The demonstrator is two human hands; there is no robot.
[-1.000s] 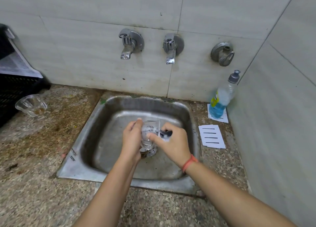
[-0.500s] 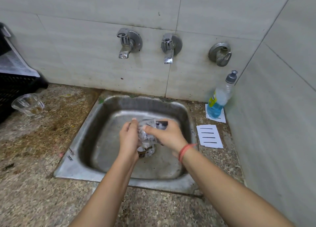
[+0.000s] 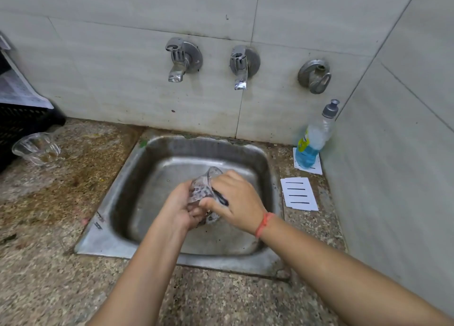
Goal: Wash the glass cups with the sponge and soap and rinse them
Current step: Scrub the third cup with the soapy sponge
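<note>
The soap bottle [image 3: 310, 144], far right of the fingers, holds blue liquid in its lower half; its yellow label is unreadable. Over the sink [image 3: 118, 242], the left hand [image 3: 180, 209] grips a tilted glass cup [image 3: 205, 187] and the right hand [image 3: 239, 201] pinches a dark sponge [image 3: 222, 199] against it. Far left, on the worktop [image 3: 49, 252], a second glass cup [image 3: 36, 148] holds brownish dregs.

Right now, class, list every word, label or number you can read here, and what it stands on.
None can be read.
Label on the soap bottle: too blurred.
The white card: black lines only, no words.
The printed sheet on the left: too small.
Mark on the sink rim: illegible.
</note>
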